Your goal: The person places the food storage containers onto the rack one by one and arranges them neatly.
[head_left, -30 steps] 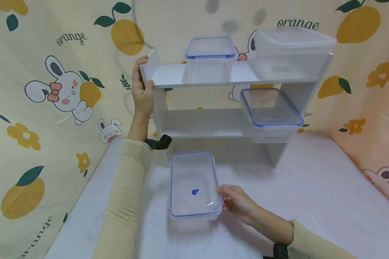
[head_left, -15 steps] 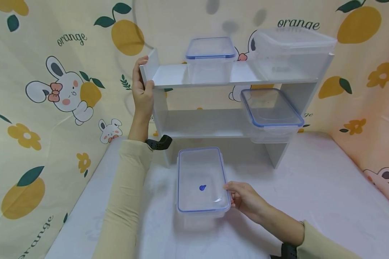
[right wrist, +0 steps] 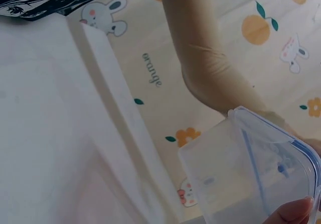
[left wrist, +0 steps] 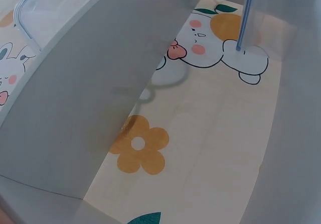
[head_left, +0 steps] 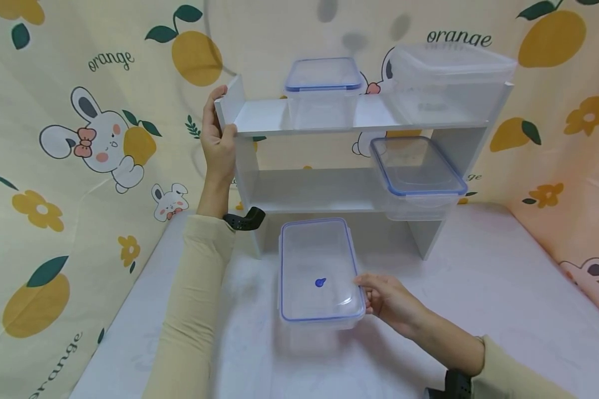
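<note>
A clear lidded food container (head_left: 314, 249) with a blue rim is gripped at its right edge by my right hand (head_left: 391, 305), thumb on the lid's side. It is in front of the white shelf unit (head_left: 319, 188), above the table, with its shadow below. In the right wrist view, part of the container (right wrist: 215, 174) and my thumb (right wrist: 296, 211) show. My left hand (head_left: 219, 144) grips the upper left side panel of the shelf unit. The left wrist view looks into the shelf between its boards (left wrist: 65, 98); the left hand is nearly out of that view.
On the top shelf stand a blue-rimmed container (head_left: 324, 94) and a larger clear box (head_left: 449, 83). Another blue-rimmed container (head_left: 419, 172) sits at the middle shelf's right end, jutting past its front edge. A patterned cloth (head_left: 105, 238) hangs behind and at the sides of the white table (head_left: 504, 277).
My right hand has moved the container to the right and a little farther away, toward the shelf unit. The left hand stays on the side panel.
</note>
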`<control>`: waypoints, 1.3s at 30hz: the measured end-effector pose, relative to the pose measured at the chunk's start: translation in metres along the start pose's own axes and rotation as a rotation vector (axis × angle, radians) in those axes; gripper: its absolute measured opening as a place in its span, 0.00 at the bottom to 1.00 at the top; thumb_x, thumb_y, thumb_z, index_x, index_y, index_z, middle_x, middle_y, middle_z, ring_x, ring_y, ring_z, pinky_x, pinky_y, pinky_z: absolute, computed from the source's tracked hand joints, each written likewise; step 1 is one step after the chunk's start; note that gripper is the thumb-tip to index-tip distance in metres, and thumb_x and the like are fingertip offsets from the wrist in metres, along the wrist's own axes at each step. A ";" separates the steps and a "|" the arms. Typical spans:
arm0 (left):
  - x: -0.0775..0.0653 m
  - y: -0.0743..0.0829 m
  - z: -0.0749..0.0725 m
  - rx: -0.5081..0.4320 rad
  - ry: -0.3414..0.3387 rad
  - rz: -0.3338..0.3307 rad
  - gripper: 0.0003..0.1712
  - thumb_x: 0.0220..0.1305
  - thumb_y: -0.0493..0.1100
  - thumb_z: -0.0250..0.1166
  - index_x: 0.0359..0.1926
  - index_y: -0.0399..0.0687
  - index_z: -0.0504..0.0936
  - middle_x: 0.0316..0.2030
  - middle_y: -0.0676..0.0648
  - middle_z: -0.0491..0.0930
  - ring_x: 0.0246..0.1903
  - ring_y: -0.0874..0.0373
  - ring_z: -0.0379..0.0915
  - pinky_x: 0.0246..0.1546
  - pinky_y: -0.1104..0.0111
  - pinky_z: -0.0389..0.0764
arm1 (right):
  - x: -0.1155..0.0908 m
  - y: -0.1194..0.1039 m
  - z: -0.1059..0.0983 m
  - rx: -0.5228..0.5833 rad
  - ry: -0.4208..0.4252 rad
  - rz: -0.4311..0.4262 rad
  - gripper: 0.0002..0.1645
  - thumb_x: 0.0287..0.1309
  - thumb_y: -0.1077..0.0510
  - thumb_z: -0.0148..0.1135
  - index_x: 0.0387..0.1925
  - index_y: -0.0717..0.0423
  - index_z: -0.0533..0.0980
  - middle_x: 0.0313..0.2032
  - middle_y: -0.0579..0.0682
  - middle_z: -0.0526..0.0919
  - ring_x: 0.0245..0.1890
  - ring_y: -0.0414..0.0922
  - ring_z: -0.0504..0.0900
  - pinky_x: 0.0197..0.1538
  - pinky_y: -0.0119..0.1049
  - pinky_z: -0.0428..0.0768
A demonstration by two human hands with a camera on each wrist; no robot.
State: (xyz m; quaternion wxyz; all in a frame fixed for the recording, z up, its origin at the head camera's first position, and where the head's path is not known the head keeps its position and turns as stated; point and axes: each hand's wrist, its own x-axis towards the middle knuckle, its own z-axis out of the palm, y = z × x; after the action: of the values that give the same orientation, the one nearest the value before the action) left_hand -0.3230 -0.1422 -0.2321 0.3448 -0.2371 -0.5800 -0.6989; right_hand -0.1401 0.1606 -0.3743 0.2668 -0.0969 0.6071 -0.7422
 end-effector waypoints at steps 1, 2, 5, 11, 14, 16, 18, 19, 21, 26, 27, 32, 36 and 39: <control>0.000 0.000 0.000 0.002 -0.001 0.000 0.36 0.54 0.22 0.40 0.66 0.37 0.62 0.68 0.43 0.64 0.57 0.61 0.63 0.57 0.69 0.66 | 0.000 -0.001 0.000 -0.002 -0.002 -0.003 0.12 0.67 0.56 0.47 0.35 0.48 0.78 0.23 0.35 0.81 0.23 0.29 0.74 0.31 0.21 0.74; 0.000 0.001 0.001 0.005 -0.002 0.001 0.35 0.55 0.22 0.40 0.66 0.37 0.62 0.67 0.43 0.64 0.57 0.61 0.63 0.57 0.69 0.67 | -0.001 -0.003 -0.001 -0.003 -0.004 -0.006 0.12 0.68 0.56 0.47 0.35 0.48 0.78 0.23 0.35 0.81 0.22 0.29 0.74 0.31 0.21 0.74; 0.001 0.001 0.002 0.008 -0.003 0.005 0.34 0.56 0.23 0.40 0.66 0.37 0.63 0.66 0.43 0.65 0.58 0.61 0.63 0.59 0.69 0.67 | -0.001 -0.007 -0.002 -0.010 -0.007 -0.014 0.12 0.68 0.55 0.46 0.35 0.48 0.78 0.22 0.34 0.80 0.22 0.30 0.73 0.31 0.22 0.74; 0.000 0.000 0.002 0.024 0.003 0.020 0.32 0.56 0.23 0.40 0.64 0.35 0.62 0.66 0.42 0.64 0.59 0.62 0.63 0.62 0.69 0.66 | -0.004 -0.017 -0.004 -0.032 -0.006 -0.023 0.12 0.68 0.54 0.46 0.37 0.49 0.77 0.24 0.35 0.80 0.23 0.30 0.74 0.32 0.22 0.74; 0.000 -0.001 0.001 0.032 0.000 0.025 0.32 0.57 0.23 0.40 0.64 0.35 0.62 0.67 0.42 0.64 0.60 0.63 0.62 0.63 0.69 0.65 | -0.007 -0.022 -0.006 -0.042 -0.019 -0.039 0.13 0.69 0.54 0.45 0.39 0.48 0.78 0.26 0.36 0.82 0.24 0.31 0.75 0.32 0.22 0.74; 0.000 -0.001 0.001 0.038 -0.002 0.032 0.32 0.56 0.23 0.40 0.64 0.35 0.62 0.67 0.42 0.64 0.60 0.63 0.62 0.64 0.69 0.65 | -0.008 -0.025 -0.007 -0.046 -0.034 -0.055 0.14 0.69 0.54 0.45 0.39 0.47 0.78 0.28 0.36 0.83 0.25 0.31 0.76 0.32 0.22 0.75; 0.000 -0.002 0.000 0.038 -0.003 0.034 0.32 0.56 0.23 0.40 0.64 0.36 0.62 0.67 0.42 0.64 0.60 0.63 0.62 0.63 0.69 0.65 | -0.009 -0.028 -0.007 -0.050 -0.048 -0.068 0.15 0.69 0.54 0.44 0.40 0.46 0.79 0.29 0.36 0.83 0.25 0.31 0.76 0.33 0.22 0.75; 0.000 -0.002 0.000 0.037 -0.004 0.038 0.32 0.56 0.23 0.40 0.64 0.36 0.62 0.67 0.42 0.64 0.60 0.63 0.62 0.63 0.69 0.65 | -0.009 -0.029 -0.006 -0.050 -0.048 -0.072 0.15 0.69 0.54 0.44 0.40 0.46 0.79 0.29 0.36 0.84 0.25 0.31 0.76 0.33 0.22 0.75; 0.001 -0.002 0.000 0.037 -0.005 0.041 0.31 0.56 0.23 0.40 0.63 0.36 0.62 0.66 0.43 0.64 0.59 0.63 0.62 0.62 0.69 0.65 | -0.009 -0.033 -0.006 -0.060 -0.038 -0.075 0.15 0.70 0.54 0.44 0.40 0.46 0.79 0.28 0.36 0.83 0.25 0.31 0.77 0.33 0.22 0.76; 0.002 -0.001 0.001 0.020 -0.015 0.050 0.32 0.55 0.23 0.40 0.63 0.36 0.62 0.66 0.44 0.63 0.60 0.62 0.60 0.62 0.69 0.64 | -0.008 -0.041 -0.003 -0.082 0.018 -0.075 0.14 0.70 0.54 0.44 0.39 0.47 0.78 0.26 0.36 0.82 0.23 0.31 0.76 0.32 0.22 0.76; 0.002 -0.001 0.001 0.016 -0.013 0.049 0.32 0.55 0.23 0.40 0.62 0.36 0.62 0.65 0.44 0.64 0.60 0.62 0.60 0.62 0.69 0.64 | -0.008 -0.042 -0.003 -0.082 0.026 -0.075 0.14 0.69 0.53 0.45 0.39 0.48 0.78 0.25 0.37 0.81 0.23 0.31 0.76 0.32 0.22 0.76; 0.000 -0.003 0.000 0.009 -0.004 0.042 0.32 0.54 0.23 0.40 0.62 0.37 0.63 0.64 0.46 0.65 0.60 0.63 0.61 0.62 0.69 0.64 | -0.004 -0.045 -0.003 -0.051 0.019 -0.085 0.13 0.69 0.54 0.46 0.38 0.49 0.78 0.24 0.37 0.81 0.23 0.31 0.75 0.31 0.23 0.75; 0.000 -0.006 0.000 0.020 -0.004 0.055 0.32 0.54 0.23 0.40 0.62 0.37 0.63 0.64 0.46 0.65 0.60 0.63 0.61 0.62 0.70 0.64 | -0.002 -0.047 -0.004 -0.032 0.006 -0.102 0.13 0.69 0.54 0.45 0.37 0.51 0.77 0.24 0.37 0.81 0.22 0.31 0.75 0.31 0.22 0.75; 0.001 -0.007 0.000 0.028 -0.005 0.065 0.32 0.54 0.24 0.41 0.62 0.36 0.63 0.65 0.45 0.65 0.60 0.63 0.61 0.62 0.70 0.64 | -0.001 -0.050 -0.005 -0.030 0.014 -0.106 0.12 0.69 0.54 0.46 0.39 0.51 0.76 0.25 0.38 0.81 0.23 0.32 0.75 0.31 0.22 0.75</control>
State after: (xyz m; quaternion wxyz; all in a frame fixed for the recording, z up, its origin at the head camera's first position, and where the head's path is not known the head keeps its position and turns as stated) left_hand -0.3286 -0.1415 -0.2360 0.3693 -0.2528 -0.5824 -0.6787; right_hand -0.1553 0.1709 -0.3280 0.2213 -0.1277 0.6141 -0.7467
